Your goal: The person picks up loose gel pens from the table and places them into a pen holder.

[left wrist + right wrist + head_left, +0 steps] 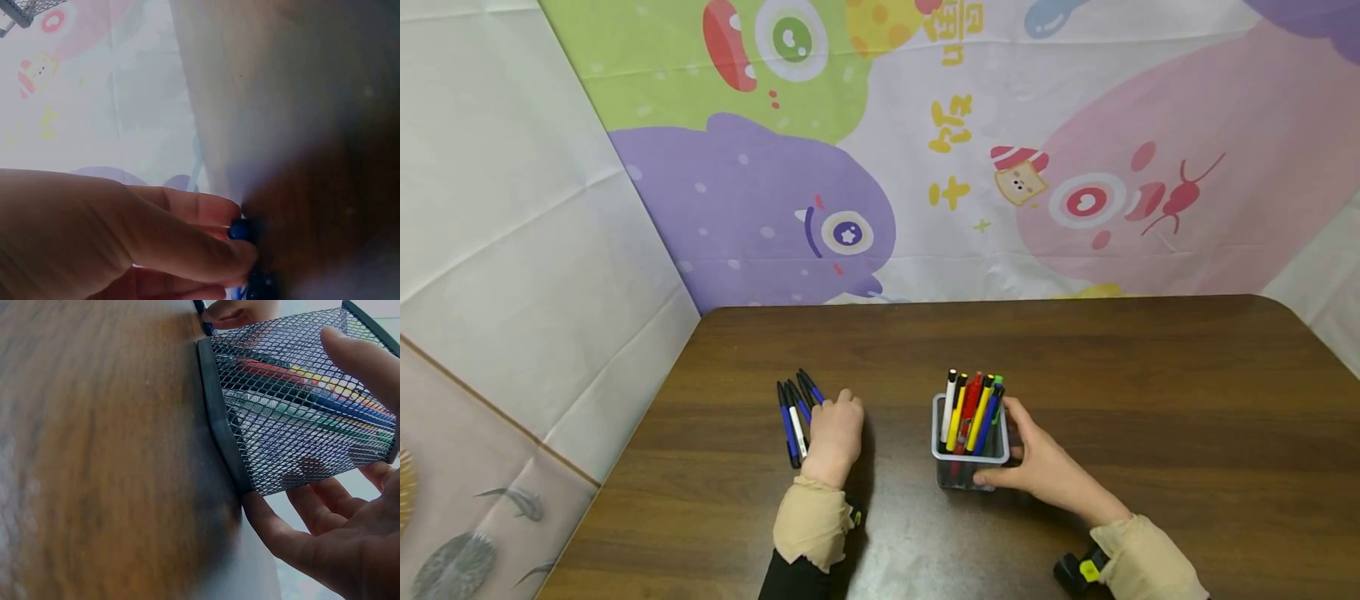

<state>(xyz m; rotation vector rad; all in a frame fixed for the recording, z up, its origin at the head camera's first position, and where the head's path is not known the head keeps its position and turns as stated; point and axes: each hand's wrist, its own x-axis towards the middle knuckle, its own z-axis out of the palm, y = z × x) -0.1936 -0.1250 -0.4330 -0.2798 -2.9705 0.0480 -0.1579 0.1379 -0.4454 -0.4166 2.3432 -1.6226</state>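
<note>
My right hand point(1041, 458) grips a dark mesh pen holder point(300, 406) with a pale rim, thumb on one side and fingers on another. Inside stand several pens point(972, 412) in white, yellow, red, blue and green. Left of the holder, my left hand point(837, 429) reaches down to the table among several loose pens point(787, 425), blue or white with black ends. In the left wrist view, its thumb and fingers pinch a blue pen point(239, 229); most of that pen is hidden.
The brown wooden table point(1112, 375) carries the holder and the pens. Behind it hangs a cloth point(955, 250) printed with cartoon figures. A white cloth point(535, 208) hangs along the left side.
</note>
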